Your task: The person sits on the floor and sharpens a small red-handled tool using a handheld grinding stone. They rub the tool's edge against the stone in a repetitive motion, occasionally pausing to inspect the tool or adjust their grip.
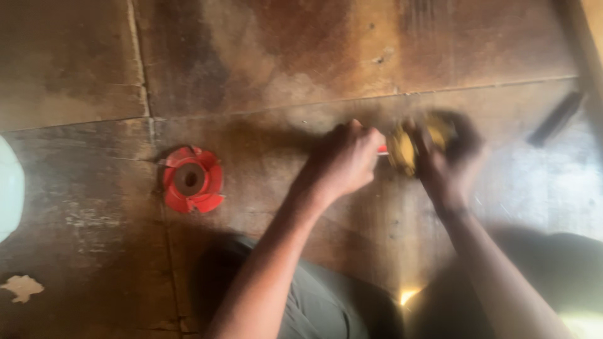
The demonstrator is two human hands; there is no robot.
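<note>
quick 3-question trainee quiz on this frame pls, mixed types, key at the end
1. True or false: the red cutter disc lies on the worn wooden surface, apart from both hands.
2. Which hand is closed around the blurred yellow object?
A. left hand
B. right hand
C. neither
3. Fill in: the dark narrow bar lies toward the ____ edge of the picture.

Key:
1. True
2. B. The right hand grips it; the left is closed on a small red and white part beside it, too blurred to identify.
3. right
</note>
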